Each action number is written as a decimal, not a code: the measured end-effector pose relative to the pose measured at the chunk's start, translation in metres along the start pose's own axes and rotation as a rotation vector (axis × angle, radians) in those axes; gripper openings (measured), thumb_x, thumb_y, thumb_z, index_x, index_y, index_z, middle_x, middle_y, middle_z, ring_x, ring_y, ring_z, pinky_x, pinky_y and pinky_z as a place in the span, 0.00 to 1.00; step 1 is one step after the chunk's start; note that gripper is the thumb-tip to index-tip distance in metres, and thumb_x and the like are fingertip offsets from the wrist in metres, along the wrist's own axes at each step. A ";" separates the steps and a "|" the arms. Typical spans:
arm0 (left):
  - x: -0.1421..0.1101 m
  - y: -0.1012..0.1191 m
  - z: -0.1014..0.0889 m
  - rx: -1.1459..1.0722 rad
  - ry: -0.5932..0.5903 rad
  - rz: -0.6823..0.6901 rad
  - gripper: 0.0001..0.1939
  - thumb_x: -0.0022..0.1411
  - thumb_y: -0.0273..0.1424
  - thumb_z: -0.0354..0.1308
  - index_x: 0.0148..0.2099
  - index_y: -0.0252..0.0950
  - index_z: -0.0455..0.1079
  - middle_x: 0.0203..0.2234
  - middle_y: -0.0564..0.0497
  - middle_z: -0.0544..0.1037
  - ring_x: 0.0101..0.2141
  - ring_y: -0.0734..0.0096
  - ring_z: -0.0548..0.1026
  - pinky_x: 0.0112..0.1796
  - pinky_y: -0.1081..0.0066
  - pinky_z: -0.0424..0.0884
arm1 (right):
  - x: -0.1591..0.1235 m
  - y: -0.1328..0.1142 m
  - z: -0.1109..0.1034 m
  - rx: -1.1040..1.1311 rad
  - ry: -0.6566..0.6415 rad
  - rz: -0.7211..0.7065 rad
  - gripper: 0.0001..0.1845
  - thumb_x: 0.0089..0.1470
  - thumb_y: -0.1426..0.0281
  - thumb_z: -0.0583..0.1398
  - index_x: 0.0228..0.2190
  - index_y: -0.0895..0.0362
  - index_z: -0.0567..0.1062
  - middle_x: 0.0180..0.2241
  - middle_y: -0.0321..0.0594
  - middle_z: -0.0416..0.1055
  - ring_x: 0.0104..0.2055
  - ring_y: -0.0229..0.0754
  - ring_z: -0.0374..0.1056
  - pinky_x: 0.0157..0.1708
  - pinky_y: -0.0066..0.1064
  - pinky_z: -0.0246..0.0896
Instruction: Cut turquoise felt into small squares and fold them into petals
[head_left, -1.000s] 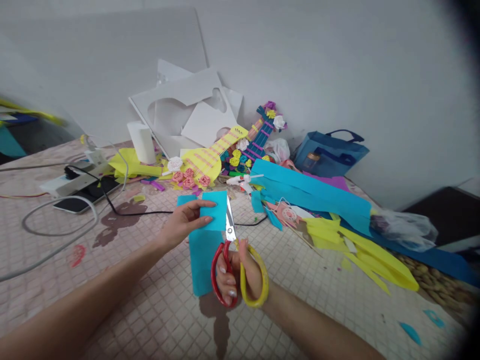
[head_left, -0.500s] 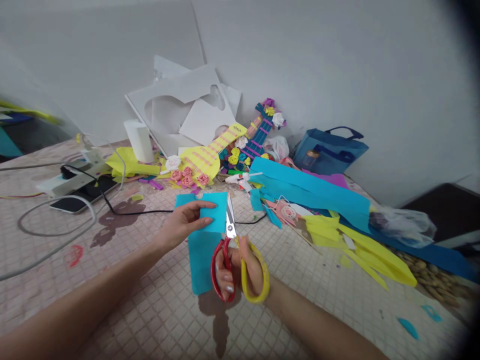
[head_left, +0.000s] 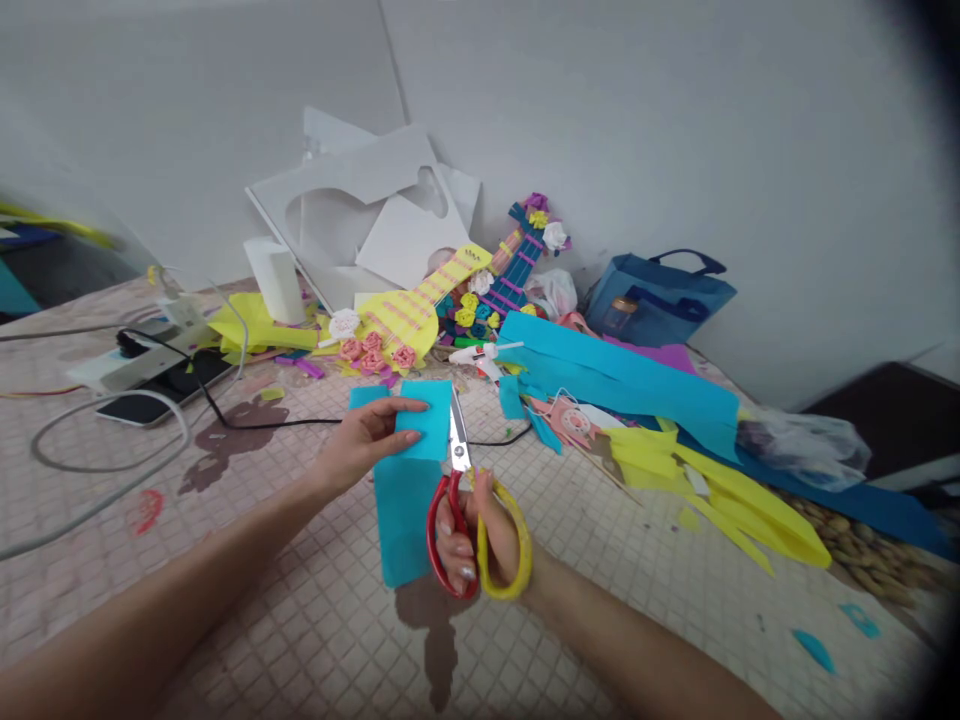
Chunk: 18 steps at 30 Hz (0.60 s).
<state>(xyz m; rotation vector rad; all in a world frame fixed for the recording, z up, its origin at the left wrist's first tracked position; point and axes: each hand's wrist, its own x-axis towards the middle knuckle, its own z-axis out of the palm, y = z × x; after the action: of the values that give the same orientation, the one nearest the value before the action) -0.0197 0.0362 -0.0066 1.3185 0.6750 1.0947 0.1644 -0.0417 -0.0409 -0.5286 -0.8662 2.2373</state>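
My left hand (head_left: 373,437) pinches a small rectangle of blue crepe paper (head_left: 429,420) between thumb and fingers, held above the table. In my right hand (head_left: 480,530) are scissors (head_left: 460,440) with one red and one yellow handle loop. Their blades point away from me along the right edge of the blue piece; whether paper lies between them I cannot tell. Below the held piece, a longer blue paper strip (head_left: 409,525) lies on the table. Another bit of blue paper (head_left: 367,396) shows behind my left fingers.
Behind stand a yellow paper guitar (head_left: 405,315), a dark blue one (head_left: 517,270) and cut white board (head_left: 337,165). A glue gun (head_left: 480,357) lies in the middle. Blue sheets (head_left: 622,375) and yellow paper (head_left: 720,500) spread right. Cables and a power strip (head_left: 127,365) lie left.
The scissor handles have come closer together and the blades look more closed. The left hand keeps its pinch on the blue paper; the whole view has shifted slightly.
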 end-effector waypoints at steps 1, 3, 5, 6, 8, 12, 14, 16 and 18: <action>0.000 0.000 0.000 0.001 -0.003 0.006 0.17 0.51 0.27 0.65 0.45 0.38 0.72 0.34 0.51 0.78 0.30 0.72 0.75 0.29 0.75 0.72 | -0.001 -0.001 0.001 0.001 0.002 0.005 0.38 0.39 0.33 0.47 0.23 0.57 0.63 0.13 0.26 0.54 0.12 0.30 0.51 0.14 0.26 0.56; 0.000 0.000 0.002 0.011 -0.012 0.014 0.16 0.52 0.27 0.65 0.45 0.38 0.72 0.32 0.52 0.77 0.29 0.73 0.74 0.28 0.76 0.71 | -0.002 -0.003 0.002 0.005 0.008 0.006 0.39 0.39 0.32 0.46 0.24 0.58 0.65 0.15 0.28 0.56 0.14 0.31 0.54 0.16 0.27 0.58; -0.001 0.000 0.003 0.030 -0.015 0.018 0.16 0.52 0.27 0.65 0.45 0.38 0.72 0.32 0.52 0.77 0.28 0.74 0.73 0.28 0.77 0.71 | -0.002 -0.005 0.003 0.010 0.004 0.004 0.40 0.40 0.32 0.46 0.24 0.58 0.66 0.15 0.29 0.57 0.15 0.31 0.55 0.17 0.29 0.60; -0.001 0.000 0.003 0.042 -0.011 0.020 0.16 0.52 0.27 0.65 0.45 0.37 0.72 0.32 0.52 0.77 0.28 0.75 0.73 0.28 0.77 0.71 | -0.002 -0.006 0.003 0.013 -0.003 0.005 0.40 0.40 0.32 0.46 0.25 0.58 0.66 0.16 0.29 0.56 0.15 0.32 0.55 0.18 0.29 0.61; -0.002 0.000 0.004 0.061 -0.006 0.021 0.16 0.52 0.27 0.65 0.45 0.37 0.71 0.32 0.52 0.76 0.28 0.75 0.73 0.28 0.77 0.71 | -0.002 -0.006 0.002 0.018 -0.015 0.011 0.40 0.39 0.32 0.46 0.25 0.58 0.66 0.16 0.29 0.56 0.15 0.32 0.55 0.18 0.30 0.61; -0.002 0.000 0.004 0.081 -0.037 0.015 0.16 0.53 0.27 0.64 0.45 0.37 0.71 0.33 0.52 0.76 0.28 0.77 0.72 0.28 0.78 0.70 | -0.002 -0.009 0.003 -0.003 0.003 0.029 0.39 0.39 0.32 0.46 0.24 0.58 0.66 0.15 0.29 0.55 0.15 0.32 0.55 0.17 0.29 0.60; -0.002 -0.001 0.003 0.082 -0.047 0.015 0.16 0.52 0.26 0.65 0.45 0.37 0.72 0.33 0.52 0.75 0.29 0.77 0.72 0.28 0.79 0.70 | -0.002 -0.010 0.004 -0.019 0.013 0.025 0.39 0.39 0.32 0.47 0.24 0.58 0.65 0.15 0.28 0.55 0.15 0.31 0.55 0.17 0.28 0.60; -0.002 -0.002 0.003 0.078 -0.052 0.011 0.16 0.53 0.27 0.64 0.45 0.37 0.71 0.34 0.52 0.75 0.29 0.76 0.72 0.29 0.79 0.70 | -0.002 -0.010 0.004 -0.032 0.020 0.015 0.38 0.39 0.32 0.47 0.23 0.57 0.64 0.14 0.28 0.54 0.14 0.31 0.54 0.16 0.28 0.59; -0.002 -0.002 0.003 0.078 -0.054 0.006 0.16 0.53 0.27 0.64 0.46 0.37 0.71 0.34 0.51 0.75 0.30 0.76 0.72 0.29 0.78 0.70 | -0.001 -0.010 0.003 -0.044 0.026 0.010 0.38 0.39 0.32 0.47 0.22 0.57 0.63 0.14 0.27 0.54 0.13 0.31 0.53 0.15 0.27 0.59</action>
<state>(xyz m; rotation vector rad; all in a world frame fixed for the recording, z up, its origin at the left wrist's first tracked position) -0.0171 0.0337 -0.0085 1.4127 0.6804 1.0425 0.1675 -0.0383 -0.0319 -0.5825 -0.9030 2.2200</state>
